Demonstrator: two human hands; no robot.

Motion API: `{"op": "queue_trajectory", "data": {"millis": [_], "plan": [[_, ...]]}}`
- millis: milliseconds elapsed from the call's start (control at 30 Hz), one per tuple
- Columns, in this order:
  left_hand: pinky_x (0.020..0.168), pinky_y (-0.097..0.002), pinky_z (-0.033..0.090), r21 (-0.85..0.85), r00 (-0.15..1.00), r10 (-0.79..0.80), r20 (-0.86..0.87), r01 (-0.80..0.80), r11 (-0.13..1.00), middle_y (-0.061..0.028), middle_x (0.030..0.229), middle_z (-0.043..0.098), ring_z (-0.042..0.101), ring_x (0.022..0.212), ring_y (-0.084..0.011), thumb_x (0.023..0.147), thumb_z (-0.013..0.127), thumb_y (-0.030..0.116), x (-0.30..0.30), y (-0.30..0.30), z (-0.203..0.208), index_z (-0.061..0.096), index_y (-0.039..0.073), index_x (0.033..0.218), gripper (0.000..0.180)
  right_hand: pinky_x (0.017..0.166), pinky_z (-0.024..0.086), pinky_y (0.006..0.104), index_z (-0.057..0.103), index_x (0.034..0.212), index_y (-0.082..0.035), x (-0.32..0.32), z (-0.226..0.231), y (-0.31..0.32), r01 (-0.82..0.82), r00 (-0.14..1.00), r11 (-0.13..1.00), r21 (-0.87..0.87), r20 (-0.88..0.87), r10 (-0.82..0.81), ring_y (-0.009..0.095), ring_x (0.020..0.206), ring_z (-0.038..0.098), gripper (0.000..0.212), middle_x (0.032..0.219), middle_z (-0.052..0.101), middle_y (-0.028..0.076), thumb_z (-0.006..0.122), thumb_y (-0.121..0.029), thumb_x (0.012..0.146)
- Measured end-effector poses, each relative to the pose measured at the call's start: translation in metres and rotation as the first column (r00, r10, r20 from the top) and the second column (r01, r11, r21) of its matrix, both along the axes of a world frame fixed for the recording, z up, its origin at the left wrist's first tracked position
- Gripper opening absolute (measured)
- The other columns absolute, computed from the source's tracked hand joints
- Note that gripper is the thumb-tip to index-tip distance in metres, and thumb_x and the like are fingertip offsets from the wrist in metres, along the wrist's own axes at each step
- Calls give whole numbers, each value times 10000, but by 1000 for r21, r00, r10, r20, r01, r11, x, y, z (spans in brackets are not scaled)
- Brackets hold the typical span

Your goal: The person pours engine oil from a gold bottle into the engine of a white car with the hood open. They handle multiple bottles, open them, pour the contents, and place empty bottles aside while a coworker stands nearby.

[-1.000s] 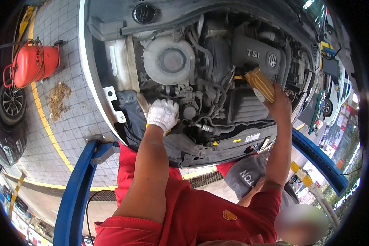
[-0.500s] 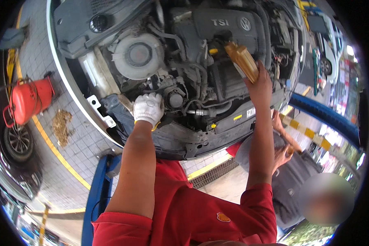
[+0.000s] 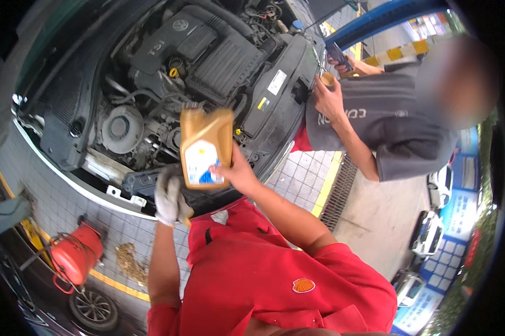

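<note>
Right hand (image 3: 238,173) grips the gold oil jug (image 3: 206,147) by its side, upright over the open engine bay (image 3: 168,67). Gloved left hand (image 3: 168,199) curls loosely beneath it, holding nothing clear. Best to support the base and tip slowly.

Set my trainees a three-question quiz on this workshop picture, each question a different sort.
1. True or false: the right hand holds the gold oil jug.
2. The left hand wears: A) nothing B) a white glove C) a black mitten.
3. Fill in: the jug is held in front of the open engine bay of a ____.

Key: 1 true; 2 B; 3 car.
</note>
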State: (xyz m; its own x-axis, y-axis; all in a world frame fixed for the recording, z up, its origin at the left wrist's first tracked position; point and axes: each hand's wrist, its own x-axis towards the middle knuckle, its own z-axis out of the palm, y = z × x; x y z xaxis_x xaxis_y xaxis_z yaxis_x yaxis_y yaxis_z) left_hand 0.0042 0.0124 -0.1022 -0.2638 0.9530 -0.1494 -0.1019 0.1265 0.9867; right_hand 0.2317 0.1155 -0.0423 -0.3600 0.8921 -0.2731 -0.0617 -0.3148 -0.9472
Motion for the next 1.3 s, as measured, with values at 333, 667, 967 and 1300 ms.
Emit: {"op": "queue_trajectory", "data": {"millis": [333, 667, 967, 1300], "plan": [[812, -327, 591, -197, 970, 201, 136, -172, 965, -75, 1159, 706, 695, 965, -170, 819, 838, 72, 46, -90, 91, 550, 7, 1378, 632, 1250, 350, 420, 295, 1662, 42, 12, 28, -78, -216, 973, 888, 405, 161, 163, 319, 1523, 452, 919, 1611, 480, 250, 779, -386, 1008], [596, -345, 576, 32, 519, 125, 845, -281, 959, -55, 875, 628, 653, 740, -177, 989, 728, 503, 86, -51, 176, 599, 113, 1366, 557, 1284, 343, 540, 315, 1690, -154, -35, 35, -141, -632, 602, 712, -308, -773, 200, 304, 1530, 456, 792, 1688, 422, 154, 398, -671, 1096], [697, -299, 604, 189, 795, 335, 505, -480, 857, -114, 1155, 716, 710, 914, -188, 976, 790, 207, 117, -20, 206, 540, 33, 1398, 520, 1181, 429, 586, 614, 1370, -95, -29, 87, -139, -618, 563, 514, -595, -791, -240, 408, 1270, 603, 597, 1283, 675, 174, 471, -601, 1087], [868, -324, 600, 213, 792, 607, 61, -605, 768, -109, 1178, 733, 709, 1000, -182, 856, 910, 102, 77, -4, 157, 553, -20, 1381, 646, 1163, 440, 410, 481, 1577, -80, 24, 48, -151, -664, 729, 711, -233, -413, 545, 194, 1382, 546, 580, 1490, 590, 101, 676, -282, 1069]]}}
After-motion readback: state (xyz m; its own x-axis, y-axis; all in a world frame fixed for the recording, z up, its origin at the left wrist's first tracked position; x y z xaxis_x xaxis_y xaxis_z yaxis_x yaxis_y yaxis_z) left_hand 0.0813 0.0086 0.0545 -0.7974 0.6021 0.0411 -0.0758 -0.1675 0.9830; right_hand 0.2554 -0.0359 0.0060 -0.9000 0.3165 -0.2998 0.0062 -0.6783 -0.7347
